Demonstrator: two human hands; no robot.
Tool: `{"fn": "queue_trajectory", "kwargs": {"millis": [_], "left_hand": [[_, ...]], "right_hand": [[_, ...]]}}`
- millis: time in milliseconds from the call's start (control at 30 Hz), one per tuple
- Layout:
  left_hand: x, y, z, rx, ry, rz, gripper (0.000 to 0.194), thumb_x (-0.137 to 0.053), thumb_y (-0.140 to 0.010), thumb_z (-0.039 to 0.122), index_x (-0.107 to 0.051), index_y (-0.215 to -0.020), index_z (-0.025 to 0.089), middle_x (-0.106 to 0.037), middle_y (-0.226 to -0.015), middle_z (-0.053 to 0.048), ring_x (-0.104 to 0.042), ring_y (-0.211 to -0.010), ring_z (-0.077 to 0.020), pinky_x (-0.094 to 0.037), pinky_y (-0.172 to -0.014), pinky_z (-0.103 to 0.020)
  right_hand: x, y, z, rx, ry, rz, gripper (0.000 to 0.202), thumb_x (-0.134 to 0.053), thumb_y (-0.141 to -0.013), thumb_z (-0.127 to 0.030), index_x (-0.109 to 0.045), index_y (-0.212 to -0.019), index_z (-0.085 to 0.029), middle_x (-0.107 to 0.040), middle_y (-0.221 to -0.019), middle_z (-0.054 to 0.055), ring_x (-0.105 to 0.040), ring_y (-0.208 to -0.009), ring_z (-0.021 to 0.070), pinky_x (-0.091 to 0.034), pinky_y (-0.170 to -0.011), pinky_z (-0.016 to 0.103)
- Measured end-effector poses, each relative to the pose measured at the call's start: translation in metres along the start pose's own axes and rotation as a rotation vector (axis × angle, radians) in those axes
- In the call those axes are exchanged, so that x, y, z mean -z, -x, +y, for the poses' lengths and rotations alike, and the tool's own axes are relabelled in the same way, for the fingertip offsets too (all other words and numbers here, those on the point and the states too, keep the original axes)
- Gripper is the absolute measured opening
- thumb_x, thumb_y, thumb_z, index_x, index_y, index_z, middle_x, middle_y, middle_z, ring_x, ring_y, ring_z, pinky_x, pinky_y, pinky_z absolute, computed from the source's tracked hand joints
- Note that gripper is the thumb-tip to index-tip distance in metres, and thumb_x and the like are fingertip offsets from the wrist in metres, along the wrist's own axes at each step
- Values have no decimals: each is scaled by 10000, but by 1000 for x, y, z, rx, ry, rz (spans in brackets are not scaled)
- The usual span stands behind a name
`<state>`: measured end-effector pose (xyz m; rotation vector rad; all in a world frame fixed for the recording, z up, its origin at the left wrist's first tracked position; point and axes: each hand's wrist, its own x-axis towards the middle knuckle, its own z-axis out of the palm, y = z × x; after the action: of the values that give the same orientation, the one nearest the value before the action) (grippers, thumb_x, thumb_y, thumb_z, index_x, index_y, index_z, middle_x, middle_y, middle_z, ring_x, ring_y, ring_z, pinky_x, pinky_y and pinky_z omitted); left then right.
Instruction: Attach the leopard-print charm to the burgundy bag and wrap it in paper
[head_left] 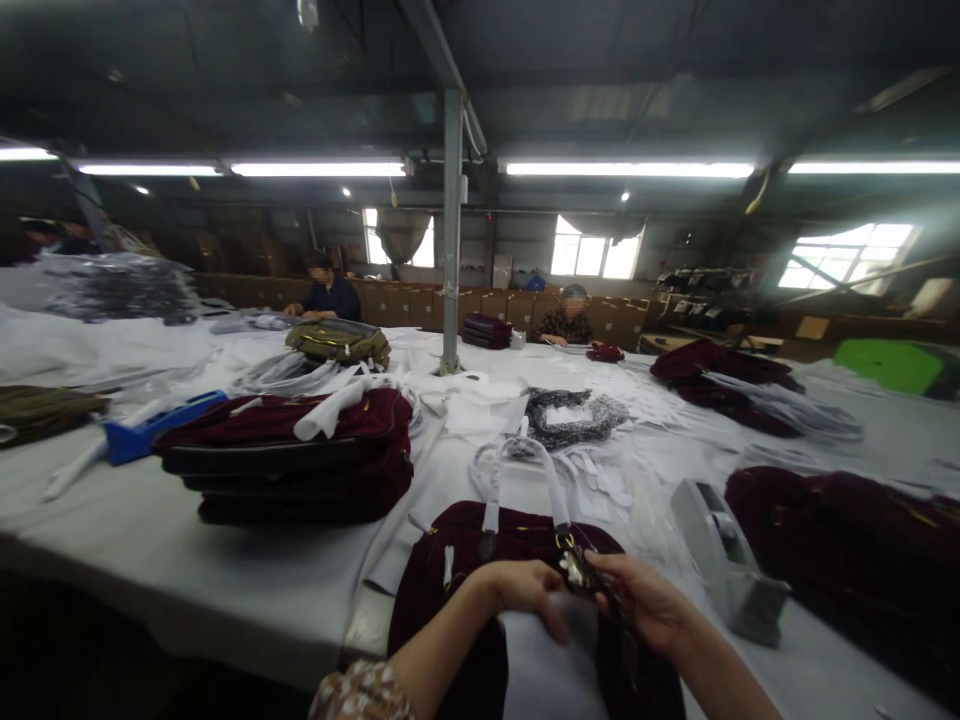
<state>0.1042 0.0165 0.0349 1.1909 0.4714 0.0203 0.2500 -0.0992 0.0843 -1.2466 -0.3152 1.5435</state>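
Nearest the camera: left hand [525, 592] and right hand [643, 600] meet over a maroon velvet bag [480, 560] lying at the table's [135, 545] near edge. Both pinch a small metal ornament [574, 570] at the bag's top, near the wrapped handle [525, 480] — left fingers curled around white wrapping, right fingers closed on the ornament from the other side. Judgement: best to keep the bag flat and steady the ornament with one hand while the other works, so the velvet isn't tugged. Forearms come in low, wrists slightly bent, palms angled inward. Just right — a tape dispenser [724, 560]. Further left, a stack of maroon bags [292, 455] and a blue tool [154, 425]. Mid-table, a grey chain pile [570, 415]. Far side: two seated workers [328, 290] [571, 315].
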Motion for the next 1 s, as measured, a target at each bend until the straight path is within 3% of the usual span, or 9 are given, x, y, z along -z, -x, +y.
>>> {"fn": "queue_trajectory", "kwargs": {"millis": [133,267,367,500,600,700,767,867,1000], "left_hand": [[6,-22,7,1,-41,30,270,-741,-384,1,-675,-607,139,-635,-579,32,-534,-544,-132,-435,-752,-296],[12,-5,3,12,147,57,126,-721,-555,208,-663,-646,142,-634,-598,9,-545,-538,-127,-444,-734,-295],[9,25,-4,13,335,24,337,-564,-719,483,-660,-794,168,-678,-787,-39,-616,-716,-170,-441,-801,-314],[-4,63,-16,-34,644,-66,634,-423,-736,675,-626,-967,121,-671,-948,-152,-591,-982,-305,-408,-884,-412],[-7,67,-26,-10,719,-78,544,-504,-760,564,-604,-1034,105,-675,-952,-162,-580,-1018,-322,-408,-892,-426],[-3,53,-35,43,726,-142,429,-554,-776,385,-591,-1047,55,-680,-934,-169,-585,-1016,-303,-416,-899,-401],[1,45,-37,51,746,-163,425,-540,-785,355,-585,-1047,24,-682,-915,-177,-593,-1004,-289,-419,-902,-378],[2,48,-32,35,743,-161,418,-520,-801,340,-582,-1056,15,-682,-897,-177,-617,-956,-274,-433,-884,-352],[-6,57,-19,-23,629,-162,365,-563,-764,216,-573,-1092,58,-682,-898,-149,-646,-840,-253,-466,-824,-359]], "right_hand": [[0,-5,21,16,-13,10,177,-677,-720,-221,-659,-821,-77,-685,-681,55,-587,-495,89,-479,-453,163],[9,-13,50,82,-107,-12,192,-693,-712,-265,-666,-854,-139,-687,-711,23,-619,-596,117,-511,-589,219],[14,-18,62,138,-112,-78,215,-692,-723,-288,-663,-882,-145,-691,-765,29,-629,-642,122,-501,-627,223],[12,-19,64,176,-85,-118,243,-682,-743,-305,-662,-902,-123,-687,-791,43,-624,-639,109,-488,-618,209],[7,-19,64,177,-71,-95,246,-690,-734,-310,-662,-882,-115,-681,-746,40,-619,-613,103,-480,-587,197],[5,-20,65,168,-48,-39,255,-706,-714,-304,-655,-882,-119,-682,-713,39,-618,-587,101,-470,-544,181],[6,-21,60,161,-46,5,246,-709,-707,-291,-650,-874,-121,-684,-712,41,-618,-575,103,-474,-528,179],[7,-18,40,133,-45,75,197,-692,-711,-273,-648,-821,-115,-681,-705,48,-614,-559,105,-480,-496,173],[2,-8,-4,86,73,145,163,-688,-704,-220,-642,-791,-90,-672,-669,58,-594,-507,91,-469,-440,148]]}}
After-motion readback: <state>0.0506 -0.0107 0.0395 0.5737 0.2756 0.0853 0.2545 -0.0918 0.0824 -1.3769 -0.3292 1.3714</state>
